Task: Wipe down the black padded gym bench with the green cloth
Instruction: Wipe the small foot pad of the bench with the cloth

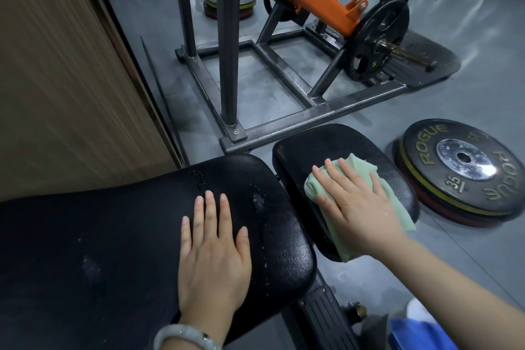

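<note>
Bench: black padded gym bench [127,236] in two parts, a long pad running from the left edge toward the middle and a smaller seat pad [321,148] just beyond its end, a narrow gap between them.
Cloth: green cloth [360,170] lies bunched on the seat pad, its near end trailing over the pad's right edge.
Right hand: right hand [355,207] lies flat on the cloth, fingers straight and slightly spread, pressing it down onto the seat pad; nothing is curled round the fabric.
Cloth against hand: most of the cloth sits under the palm and fingers; a fold shows past the fingertips and a strip shows along the outer side of the hand.
Left hand: left hand [213,258] rests palm down on the long pad near its end, fingers straight, holding nothing; a pale bracelet [184,335] circles the wrist.
Pad surface: small droplets and a dull wet patch [258,202] lie between the left hand and the gap; possibly spray, though the sheen is hard to read.
Floor: stack of weight plates [466,170] marked ROGUE lies just right of the seat pad; a steel machine frame [284,119] stands beyond it.
</note>
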